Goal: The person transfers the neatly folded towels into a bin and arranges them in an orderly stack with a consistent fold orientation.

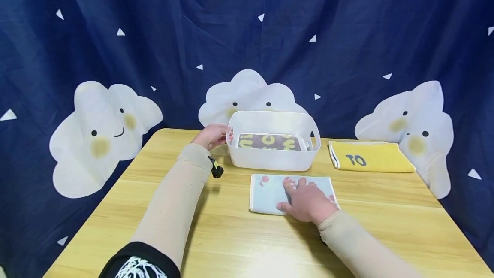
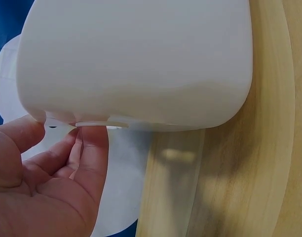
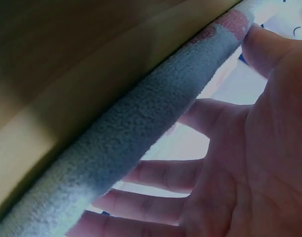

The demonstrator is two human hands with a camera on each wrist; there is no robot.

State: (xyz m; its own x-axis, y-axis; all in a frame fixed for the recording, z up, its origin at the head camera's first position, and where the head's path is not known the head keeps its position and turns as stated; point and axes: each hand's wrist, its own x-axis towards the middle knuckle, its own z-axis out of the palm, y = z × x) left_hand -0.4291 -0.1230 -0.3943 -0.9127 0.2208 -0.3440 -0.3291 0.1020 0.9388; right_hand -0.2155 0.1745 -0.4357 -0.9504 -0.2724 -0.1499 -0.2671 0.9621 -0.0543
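At the left end of a white plastic basket [image 1: 270,160], my left hand [image 1: 214,135] holds the rim by the handle slot. In the left wrist view, the left hand [image 2: 57,182] has its thumb on the rim and its fingers at the slot. A folded brown towel [image 1: 283,141] with yellow letters lies inside the basket. My right hand [image 1: 308,200] rests with spread fingers on a folded light blue towel [image 1: 266,196] with pink prints, in front of the basket. In the right wrist view, the fingertips touch the top of the blue towel [image 3: 126,128].
To the right of the basket lies a folded yellow towel [image 1: 374,160] with dark letters, near the table's far right edge. The wooden table [image 1: 231,235] extends under everything. A dark blue curtain [image 1: 231,20] with white clouds hangs behind it.
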